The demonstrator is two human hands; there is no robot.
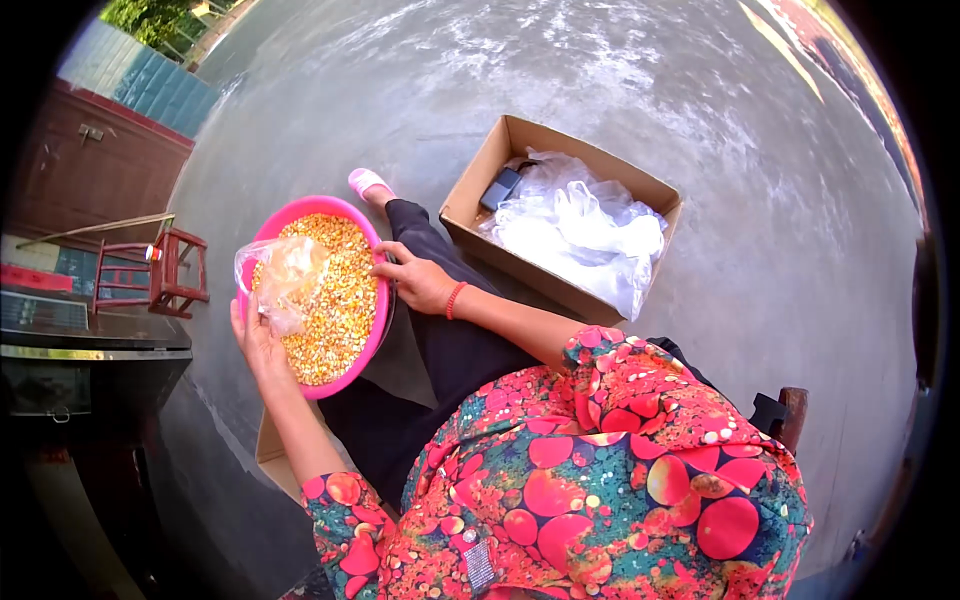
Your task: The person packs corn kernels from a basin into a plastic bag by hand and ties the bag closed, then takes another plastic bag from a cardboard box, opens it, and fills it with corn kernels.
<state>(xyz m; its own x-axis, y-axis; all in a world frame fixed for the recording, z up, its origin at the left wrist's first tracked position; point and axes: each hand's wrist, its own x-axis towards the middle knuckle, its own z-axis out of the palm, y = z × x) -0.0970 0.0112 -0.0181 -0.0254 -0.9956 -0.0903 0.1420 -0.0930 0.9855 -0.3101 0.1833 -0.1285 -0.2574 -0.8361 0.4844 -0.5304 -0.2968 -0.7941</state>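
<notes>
A pink basin (pixel 371 347) filled with yellow corn kernels (pixel 338 330) sits before me, left of my leg. A clear plastic bag (pixel 290 275) is over the kernels at the basin's left side; whether anything is inside it is unclear. My left hand (pixel 262 345) is at the bag's lower left edge, its fingers closed on the plastic and partly hidden by it. On the opposite side, my right hand (pixel 423 284) has its fingers stretched and apart over the basin's rim, with nothing visible in them.
A cardboard box (pixel 505 140) to the right holds white plastic bags (pixel 590 225) and a dark device (pixel 500 188). Another piece of cardboard (pixel 275 450) shows below the basin. A small wooden stool (pixel 170 275) and dark cabinet (pixel 90 385) stand at left on the concrete floor (pixel 780 250).
</notes>
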